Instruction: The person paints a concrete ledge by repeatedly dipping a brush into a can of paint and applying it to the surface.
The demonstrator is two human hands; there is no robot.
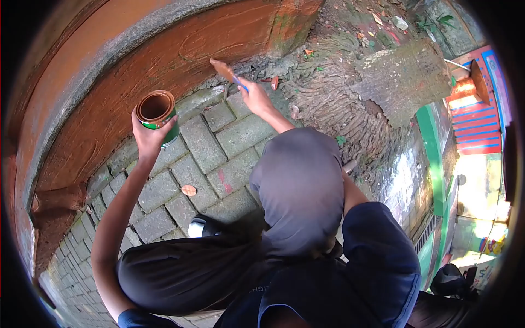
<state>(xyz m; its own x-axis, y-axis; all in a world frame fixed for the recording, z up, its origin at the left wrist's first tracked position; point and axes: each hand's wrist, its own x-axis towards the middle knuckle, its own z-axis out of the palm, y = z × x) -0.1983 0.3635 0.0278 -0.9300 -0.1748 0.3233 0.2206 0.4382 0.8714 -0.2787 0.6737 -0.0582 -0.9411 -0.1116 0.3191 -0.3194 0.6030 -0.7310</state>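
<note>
Shirt (317, 290), knee (298, 175), handheld can (156, 112) and brush (227, 72)

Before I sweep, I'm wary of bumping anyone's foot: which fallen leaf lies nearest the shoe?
The tan oval one, flat on the paving just beyond the shoe; the others lie farther off, over towards the roots.

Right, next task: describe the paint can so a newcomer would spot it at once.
Find the curved reddish-brown wall across the upper left, with grey paving along its foot. Over that paving, the left hand holds the paint can. It is round, open and green-sided with a brown-smeared rim, unlike the slim, blue-handled paintbrush in the right hand.
</note>
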